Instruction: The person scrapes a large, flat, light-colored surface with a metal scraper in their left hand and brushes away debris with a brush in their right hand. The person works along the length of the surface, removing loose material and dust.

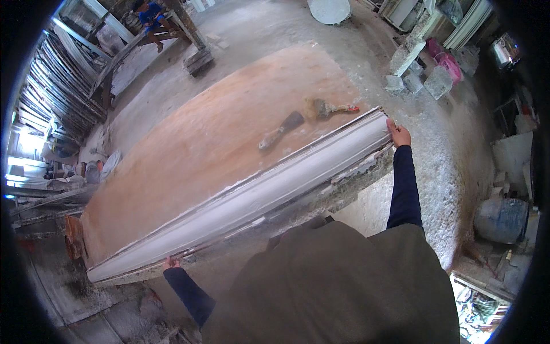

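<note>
A long white plaster moulding [252,195] lies along the near edge of a wide brown worktable [217,137]. My left hand [171,264] grips the moulding's underside near its left end. My right hand [399,135] holds its right end, fingers curled over the tip. Both arms are in dark blue sleeves and stretched wide apart. A putty knife [281,130] and a brush with a red-tipped handle [327,108] rest on the table just beyond the moulding.
Grey blocks [407,56] and pink bags [450,64] lie on the floor at right. A blue drum [501,219] stands lower right. Racks of long mouldings [54,97] line the left wall. A person in blue [150,14] sits far back.
</note>
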Demonstrator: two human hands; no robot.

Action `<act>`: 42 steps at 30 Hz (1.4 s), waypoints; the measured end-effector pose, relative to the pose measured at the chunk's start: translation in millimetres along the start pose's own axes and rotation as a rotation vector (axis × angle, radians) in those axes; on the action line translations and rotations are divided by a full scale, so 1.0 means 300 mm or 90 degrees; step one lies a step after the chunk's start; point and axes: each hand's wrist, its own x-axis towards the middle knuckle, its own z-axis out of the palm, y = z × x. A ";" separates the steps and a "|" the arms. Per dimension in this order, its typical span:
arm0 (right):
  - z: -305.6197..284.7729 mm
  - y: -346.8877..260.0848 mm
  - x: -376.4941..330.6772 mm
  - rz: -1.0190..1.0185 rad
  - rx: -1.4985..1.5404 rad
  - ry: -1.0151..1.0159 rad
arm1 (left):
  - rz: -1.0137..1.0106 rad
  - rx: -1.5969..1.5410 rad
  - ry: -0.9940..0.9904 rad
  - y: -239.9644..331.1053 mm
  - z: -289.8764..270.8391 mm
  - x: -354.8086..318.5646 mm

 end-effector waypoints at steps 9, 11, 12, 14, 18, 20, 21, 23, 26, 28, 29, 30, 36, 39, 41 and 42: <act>-0.077 -0.025 -0.054 0.044 -0.039 -0.007 | 0.047 0.027 -0.075 -0.009 0.064 0.021; -0.071 -0.059 -0.048 0.013 -0.028 -0.013 | 0.055 0.028 -0.099 -0.019 0.026 0.018; -0.077 -0.062 -0.050 0.013 -0.024 0.001 | 0.051 0.032 -0.119 -0.032 0.050 0.013; -0.073 -0.052 -0.050 0.021 -0.005 0.012 | 0.079 0.043 -0.095 -0.021 0.038 0.013; -0.072 -0.066 -0.046 0.034 -0.016 -0.011 | 0.052 -0.002 -0.029 -0.006 0.013 0.012; -0.072 -0.062 -0.035 0.046 -0.023 -0.029 | 0.020 -0.035 0.005 0.005 0.018 -0.010; -0.073 -0.068 -0.039 0.034 -0.020 -0.018 | 0.004 -0.054 0.022 0.009 0.029 -0.030; -0.098 -0.079 -0.068 0.012 -0.018 0.015 | -0.018 -0.052 0.023 0.018 0.125 -0.097; -0.106 -0.108 -0.083 0.021 0.020 0.012 | -0.023 -0.047 0.059 0.053 0.158 -0.166; -0.100 -0.112 -0.086 0.015 0.000 0.016 | -0.014 -0.038 0.049 0.062 0.162 -0.184; -0.104 -0.112 -0.088 0.012 -0.011 0.021 | -0.006 -0.029 0.022 0.060 0.168 -0.193; -0.103 -0.103 -0.085 0.011 -0.001 0.026 | 0.002 -0.020 -0.004 0.057 0.177 -0.200; -0.069 -0.083 -0.031 0.017 -0.038 0.011 | 0.009 -0.031 0.003 0.070 0.178 -0.177; -0.058 -0.080 -0.005 0.036 -0.054 -0.013 | 0.036 -0.021 0.022 0.037 0.172 -0.173; -0.061 -0.087 0.005 0.041 -0.077 -0.014 | 0.048 -0.011 0.026 0.026 0.186 -0.179; -0.052 -0.079 0.007 0.022 -0.054 0.010 | 0.049 -0.010 -0.009 0.027 0.182 -0.187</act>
